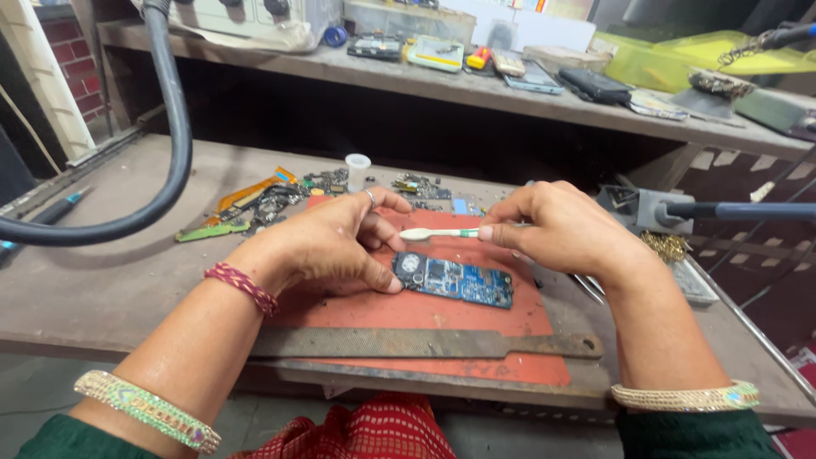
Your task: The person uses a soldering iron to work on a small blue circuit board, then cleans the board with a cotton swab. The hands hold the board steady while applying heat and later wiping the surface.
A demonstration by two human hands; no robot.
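A blue circuit board (455, 280) lies on a red-orange mat (442, 319); the toothbrush (442, 233) is white and green, the desk (102, 280) grey-brown, the hose (174, 127) at far left black.

The single head-worn camera looks forward and down from close range at the desk (102, 280), with a cluttered shelf (476, 93) behind along the upper frame.
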